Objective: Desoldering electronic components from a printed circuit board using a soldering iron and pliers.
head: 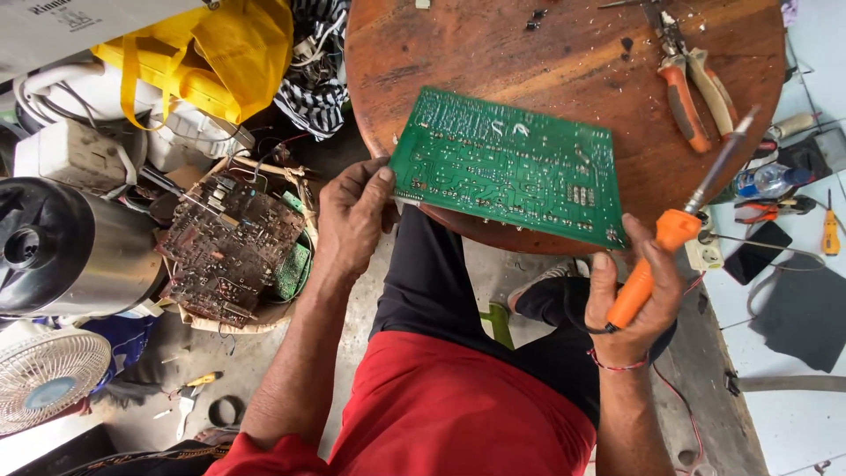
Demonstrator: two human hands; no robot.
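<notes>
green board (509, 167) – components hidden underneath

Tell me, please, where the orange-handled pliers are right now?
The orange-handled pliers lie on the round wooden table, at its upper right in the head view, beyond the green circuit board.

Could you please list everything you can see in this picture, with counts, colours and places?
Green printed circuit board: one, green, held over the table's near edge.
Orange-handled soldering iron: one, orange and dark metal, in the right hand.
Round wooden table: one, reddish brown, top centre.
Orange-handled pliers: one pair, orange and tan, on the table at right.
Brown old circuit boards: a pile, brown with some green, left of the left hand.
Yellow bag: one, yellow, top left.
White fan: one, white, bottom left.
Yellow-handled screwdriver: one, yellow, far right.
Left hand: grip on the board's left edge.
Right hand: grip around the soldering iron.
</notes>
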